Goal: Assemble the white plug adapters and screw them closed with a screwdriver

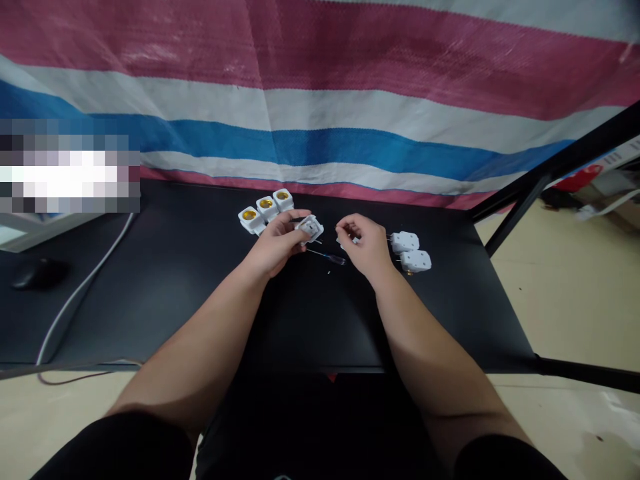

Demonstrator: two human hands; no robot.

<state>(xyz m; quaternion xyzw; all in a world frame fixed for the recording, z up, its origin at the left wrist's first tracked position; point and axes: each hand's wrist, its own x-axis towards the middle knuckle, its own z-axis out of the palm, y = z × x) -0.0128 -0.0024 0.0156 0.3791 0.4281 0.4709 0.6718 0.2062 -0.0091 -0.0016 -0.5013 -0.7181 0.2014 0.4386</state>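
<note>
— Hands, what's happening there?
— Your left hand [280,243] pinches a white plug body [310,229] above the black desk [310,320], long axis slanting toward your right hand [363,245], bunched on something too small to tell.

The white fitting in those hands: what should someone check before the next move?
Left hand on the white square fitting: ok, held between fingers and thumb.
Right hand: cannot tell, its fingers hide what they pinch.
Slim screwdriver: ok, lying near both hands on the black table.
Tiny loose bit: not ok, lying loose.
Three brass-centred sockets: ok, grouped beyond the left hand.
Two pronged white plugs: ok, together beside the right hand.
</note>
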